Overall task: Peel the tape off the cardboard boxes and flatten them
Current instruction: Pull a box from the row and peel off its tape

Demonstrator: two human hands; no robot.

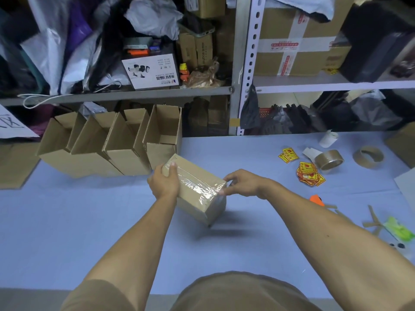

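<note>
We grip the sealed box (195,190) between our hands: our left hand (165,182) clamps its far end to steady it, while our right hand (242,183) pinches the clear tape (202,187) at the near corner, probably to start the peel.

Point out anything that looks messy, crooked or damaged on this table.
The yellow and red stickers lie scattered in loose heaps beside the tape roll. Torn cardboard strips lie crossed near the right edge. The open boxes at the back lean against each other, tilted.
</note>
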